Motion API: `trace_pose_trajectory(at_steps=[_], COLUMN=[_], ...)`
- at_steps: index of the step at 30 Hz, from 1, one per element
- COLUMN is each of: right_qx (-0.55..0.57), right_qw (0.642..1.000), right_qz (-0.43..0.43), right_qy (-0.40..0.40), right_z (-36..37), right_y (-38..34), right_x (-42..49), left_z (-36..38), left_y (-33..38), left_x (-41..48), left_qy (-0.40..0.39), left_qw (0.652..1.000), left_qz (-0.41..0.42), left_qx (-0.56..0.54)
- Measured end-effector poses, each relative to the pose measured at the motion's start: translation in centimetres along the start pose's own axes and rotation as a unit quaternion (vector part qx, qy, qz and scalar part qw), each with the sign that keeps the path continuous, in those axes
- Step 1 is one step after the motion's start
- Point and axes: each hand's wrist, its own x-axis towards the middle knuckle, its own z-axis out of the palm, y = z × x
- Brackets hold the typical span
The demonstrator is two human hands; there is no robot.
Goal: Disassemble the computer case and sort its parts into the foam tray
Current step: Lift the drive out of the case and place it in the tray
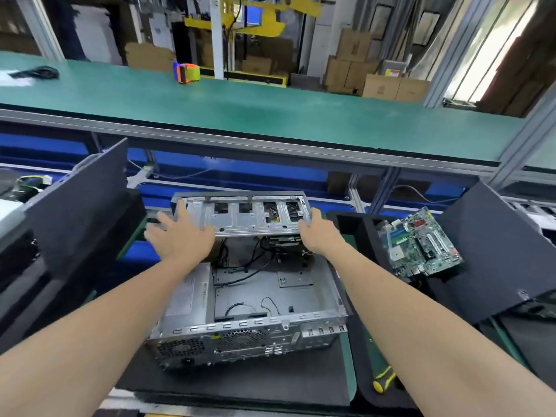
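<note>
The left hand (180, 233) lies flat with its fingers spread and straight against the left end of the one metal drive cage (246, 213). It is blurred and grips nothing. The right hand (319, 233) holds the cage's right end, thumb on the face and fingers curled round the side. The cage stands tilted up over the far end of the single computer case (255, 299) and shows four cut-outs in a row.

The case lies open on a black mat (240, 383) on the desk (349, 365), its rear panel with two vent grilles facing the person. Inside it are one silver power supply (186, 293) on the left and several loose black cables (240, 305) on the bare floor plate.

Just right of the case sits the one black foam tray (355, 224). One green motherboard (421, 245) rests tilted in its far right compartment. One screwdriver (385, 380) with a yellow and black handle lies at its near end.

Two dark panels lean outward, one at the left (84, 206) and one at the right (496, 251). On the green belt (270, 115) beyond stands one orange and yellow tape dispenser (186, 72).
</note>
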Motion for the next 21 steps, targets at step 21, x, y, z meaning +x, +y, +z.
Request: trace_pose_trajectory(at_steps=[21], right_qx=[-0.002], right_qw=[0.988], right_qz=[0.078], right_qy=[0.134], right_z=[5.1], right_y=[3.4], right_x=[-3.2], left_z=[1.4], left_y=[-0.2], left_x=[0.9], left_qy=[-0.031], left_qw=[0.992], left_qz=[0.122], left_qx=[0.005])
